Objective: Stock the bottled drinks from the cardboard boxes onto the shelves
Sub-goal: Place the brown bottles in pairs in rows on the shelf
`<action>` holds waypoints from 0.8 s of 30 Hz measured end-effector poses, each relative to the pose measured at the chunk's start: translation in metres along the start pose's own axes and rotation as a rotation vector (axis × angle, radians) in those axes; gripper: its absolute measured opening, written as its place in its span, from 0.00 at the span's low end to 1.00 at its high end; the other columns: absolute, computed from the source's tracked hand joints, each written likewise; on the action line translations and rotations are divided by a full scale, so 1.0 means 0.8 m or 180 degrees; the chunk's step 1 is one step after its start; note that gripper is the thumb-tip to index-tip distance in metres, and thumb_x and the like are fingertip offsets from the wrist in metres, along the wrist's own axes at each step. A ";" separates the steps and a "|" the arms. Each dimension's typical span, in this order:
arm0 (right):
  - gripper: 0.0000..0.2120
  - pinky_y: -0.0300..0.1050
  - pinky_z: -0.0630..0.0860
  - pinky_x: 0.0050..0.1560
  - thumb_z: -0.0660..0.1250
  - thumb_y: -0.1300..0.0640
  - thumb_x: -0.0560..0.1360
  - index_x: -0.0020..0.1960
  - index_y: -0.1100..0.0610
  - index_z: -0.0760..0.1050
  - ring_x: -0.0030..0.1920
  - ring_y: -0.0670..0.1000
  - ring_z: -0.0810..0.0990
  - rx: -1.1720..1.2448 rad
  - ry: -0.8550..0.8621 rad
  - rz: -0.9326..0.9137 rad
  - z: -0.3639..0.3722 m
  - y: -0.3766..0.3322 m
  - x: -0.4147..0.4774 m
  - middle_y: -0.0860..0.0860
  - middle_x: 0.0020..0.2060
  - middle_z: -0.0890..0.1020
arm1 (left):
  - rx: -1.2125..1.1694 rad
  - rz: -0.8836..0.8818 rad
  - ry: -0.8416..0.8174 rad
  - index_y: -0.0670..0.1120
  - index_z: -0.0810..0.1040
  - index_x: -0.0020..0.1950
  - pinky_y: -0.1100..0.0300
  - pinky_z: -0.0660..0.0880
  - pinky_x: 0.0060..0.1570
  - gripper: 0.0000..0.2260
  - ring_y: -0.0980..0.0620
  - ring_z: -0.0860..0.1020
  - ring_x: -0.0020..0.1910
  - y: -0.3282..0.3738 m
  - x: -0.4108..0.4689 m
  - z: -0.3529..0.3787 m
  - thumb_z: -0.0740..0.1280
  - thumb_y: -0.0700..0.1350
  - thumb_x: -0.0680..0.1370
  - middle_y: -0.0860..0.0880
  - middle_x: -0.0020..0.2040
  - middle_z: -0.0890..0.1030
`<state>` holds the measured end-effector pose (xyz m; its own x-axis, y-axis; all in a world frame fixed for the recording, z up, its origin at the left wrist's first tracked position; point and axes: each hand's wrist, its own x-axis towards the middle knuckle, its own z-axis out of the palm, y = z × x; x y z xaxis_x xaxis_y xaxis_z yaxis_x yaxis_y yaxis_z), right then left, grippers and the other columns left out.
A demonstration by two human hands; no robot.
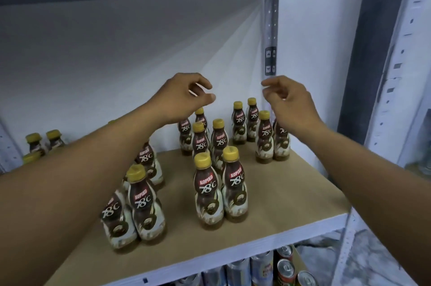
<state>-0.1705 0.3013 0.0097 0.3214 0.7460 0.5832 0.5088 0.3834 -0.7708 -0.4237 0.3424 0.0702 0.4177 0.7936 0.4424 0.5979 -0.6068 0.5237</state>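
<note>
My left hand and right hand hover empty, fingers loosely curled, over the Kopiko coffee bottles standing in pairs on the shelf. They look light, stiff, slick plastic — I'd grip the narrow waist below the yellow cap.

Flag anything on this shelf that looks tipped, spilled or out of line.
Nothing is tipped or spilled: the visible Kopiko bottles all stand upright, caps on. Only their spacing looks untidy: loose pairs scattered over the shelf, not straight rows.
</note>
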 end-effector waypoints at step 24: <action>0.16 0.48 0.79 0.55 0.66 0.55 0.82 0.68 0.44 0.75 0.55 0.52 0.82 -0.0895 -0.0389 0.0433 -0.011 0.155 0.047 0.48 0.61 0.80 | 0.0279 0.0328 -0.1322 0.50 0.81 0.59 0.57 0.75 0.43 0.14 0.50 0.80 0.44 -0.013 0.163 0.195 0.77 0.49 0.75 0.48 0.48 0.83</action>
<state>-0.0883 0.3721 -0.0614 0.3120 0.8463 0.4318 0.6737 0.1234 -0.7286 -0.2690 0.4595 0.0088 0.7072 0.6910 0.1493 0.5871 -0.6917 0.4207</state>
